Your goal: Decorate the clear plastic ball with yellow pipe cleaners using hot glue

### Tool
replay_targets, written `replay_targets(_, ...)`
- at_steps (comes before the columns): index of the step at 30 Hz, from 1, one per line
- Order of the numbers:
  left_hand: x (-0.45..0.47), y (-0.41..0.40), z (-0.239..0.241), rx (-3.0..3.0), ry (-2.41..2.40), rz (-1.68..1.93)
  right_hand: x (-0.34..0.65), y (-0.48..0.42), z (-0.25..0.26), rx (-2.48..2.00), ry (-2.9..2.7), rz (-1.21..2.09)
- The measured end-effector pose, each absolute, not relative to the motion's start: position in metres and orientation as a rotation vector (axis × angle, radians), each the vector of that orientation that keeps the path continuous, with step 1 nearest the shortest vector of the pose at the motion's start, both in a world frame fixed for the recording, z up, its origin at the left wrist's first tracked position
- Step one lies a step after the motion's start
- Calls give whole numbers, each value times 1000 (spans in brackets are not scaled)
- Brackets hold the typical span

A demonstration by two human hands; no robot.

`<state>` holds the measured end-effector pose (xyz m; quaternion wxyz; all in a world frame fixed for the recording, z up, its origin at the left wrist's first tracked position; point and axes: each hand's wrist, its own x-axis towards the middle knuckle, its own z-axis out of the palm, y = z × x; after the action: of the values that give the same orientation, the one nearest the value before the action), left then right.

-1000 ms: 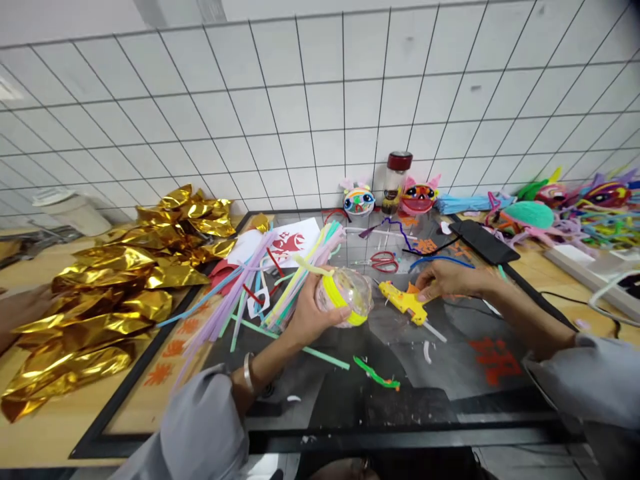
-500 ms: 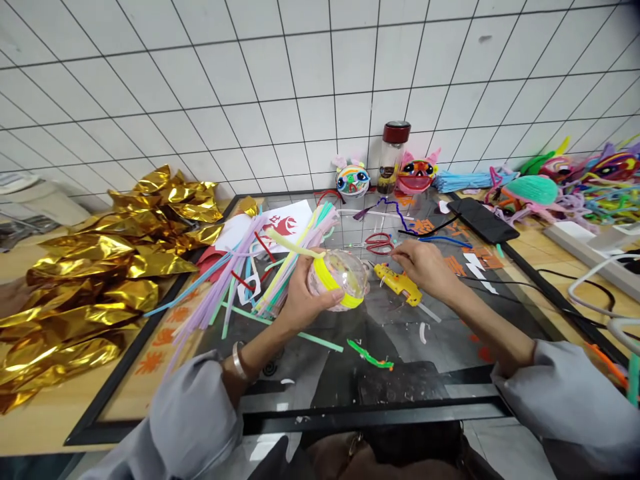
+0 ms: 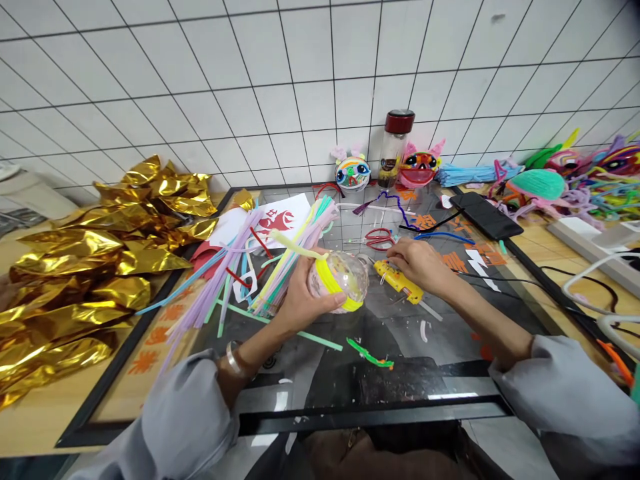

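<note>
My left hand (image 3: 306,293) is wrapped round a clear plastic ball (image 3: 353,273) with a yellow pipe cleaner band (image 3: 333,287) about its middle. One loose yellow end of the band sticks out to the left, over the bundle of stems. My right hand (image 3: 415,261) is bent with its fingers together at the upper edge of a yellow glue gun (image 3: 404,285), which lies on the table with a glue stick out of its back. What the right fingertips hold, if anything, is hidden. Red-handled scissors (image 3: 379,238) lie just beyond that hand.
Pastel pipe cleaners (image 3: 295,267) lie left of centre, beside gold foil (image 3: 115,240). A green twisted piece (image 3: 370,353) lies in front. Behind stand two decorated faces (image 3: 353,172) and a bottle (image 3: 393,153). A black phone (image 3: 487,215) and power strip (image 3: 595,257) are at right.
My right hand has come slightly lower and closer, its fingers now overlapping the glue gun's upper edge. My left hand still holds the ball in nearly the same place. The view has tilted slightly.
</note>
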<state>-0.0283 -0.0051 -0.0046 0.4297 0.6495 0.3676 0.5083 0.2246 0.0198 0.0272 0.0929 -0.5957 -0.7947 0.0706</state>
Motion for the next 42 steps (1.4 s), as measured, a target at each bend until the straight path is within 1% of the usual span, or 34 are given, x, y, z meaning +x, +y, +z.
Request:
replay_targets(5, -27, -6, -4, 1607, 911, 1239, 225, 20, 26, -1752, -2358, 213)
replay_targets(22, -27, 0, -10, 1628, 946, 1323, 231, 14, 12, -1498, -2115, 88)
replay_targets(25, -27, 0, -10, 1625, 950, 1309, 238, 13, 16, -1549, -1977, -17)
replay_targets(28, -27, 0, -10, 1618, 942, 1304, 255, 14, 20, -1709, -1693, -203)
replay_targets(30, -26, 0, -9, 1614, 932, 1305, 268, 14, 22, -1715, -1559, -267)
replay_targets(33, -26, 0, -10, 1625, 942, 1310, 284, 14, 21, -1618, -1599, -262)
replay_targets(38, -28, 2, -12, 1649, 987, 1308, 292, 9, 24, -1720, -1529, -411)
replay_targets(40, -29, 3, -13, 1658, 992, 1312, 290, 6, 28, -1703, -1545, -378)
replay_targets(42, -30, 4, -13, 1645, 991, 1310, 290, 3, 31, -1708, -1526, -258)
